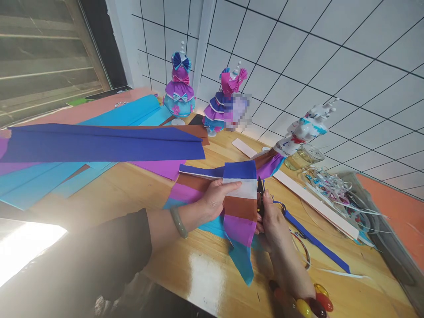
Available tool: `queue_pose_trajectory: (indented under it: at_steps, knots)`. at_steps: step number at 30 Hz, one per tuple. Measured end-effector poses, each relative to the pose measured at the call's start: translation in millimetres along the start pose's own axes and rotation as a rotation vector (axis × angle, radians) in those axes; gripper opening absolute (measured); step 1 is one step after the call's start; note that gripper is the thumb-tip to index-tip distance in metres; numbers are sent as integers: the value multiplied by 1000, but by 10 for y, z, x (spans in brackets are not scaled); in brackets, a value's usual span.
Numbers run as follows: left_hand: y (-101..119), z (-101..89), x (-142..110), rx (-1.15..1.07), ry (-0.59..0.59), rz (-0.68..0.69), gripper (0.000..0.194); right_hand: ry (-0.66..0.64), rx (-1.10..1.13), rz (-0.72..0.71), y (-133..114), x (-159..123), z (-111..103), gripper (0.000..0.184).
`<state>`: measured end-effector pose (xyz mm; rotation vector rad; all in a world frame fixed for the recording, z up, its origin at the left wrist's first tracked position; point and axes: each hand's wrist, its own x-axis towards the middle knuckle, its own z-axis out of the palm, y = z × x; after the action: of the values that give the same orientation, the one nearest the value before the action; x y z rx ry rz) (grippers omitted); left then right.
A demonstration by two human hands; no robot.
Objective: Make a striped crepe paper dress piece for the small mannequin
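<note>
Blue, white, brown, purple, turquoise: that's the striped sheet on my feed, over the counter. What are the hands on?

— Both loaded. My left hand pinches the striped sheet from its left side, a digit laid over the white band. My right hand is closed round dark scissors at the sheet's right edge.

— Blades into the edge?

— Can't tell. Contact point is too small and partly hidden; blade opening too.

— Tips?

— Reads to me as scissor work on that edge. Hold the front panel flat and taut, left fingers clear of the blade line. Short bites, square across the bands, or the colours will likely end uneven. Turquoise tail hangs skewed at the bottom of the striped sheet; I'd straighten it first. Also check the layer running behind, left of the panel, isn't caught.

— Clearance?

— Dark blue strip lies right of the striped sheet, past my right hand. Long blue piece lies left of it. Paint-spattered mannequin is tilted behind and right of it, skirt near its top corner. I'd swing wide of that.
</note>
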<state>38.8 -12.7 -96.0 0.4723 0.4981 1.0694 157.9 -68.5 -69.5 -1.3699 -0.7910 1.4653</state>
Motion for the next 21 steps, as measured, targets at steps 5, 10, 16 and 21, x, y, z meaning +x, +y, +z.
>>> queue_pose_trajectory:
  at_steps: [5, 10, 16, 21]
  knots:
    - [-4, -7, 1, 7, 4, -13, 31, 23, -57, -4, -9, -20, 14, 48]
    - [-7, -15, 2, 8, -4, -26, 28, 75, -101, -1, -14, -36, 15, 51]
    - [-12, -20, 0, 6, -16, -16, 31, 135, -230, -29, -33, -48, 17, 53]
    - [-9, -15, -2, 15, 0, -19, 30, 124, -186, -2, -30, -45, 15, 50]
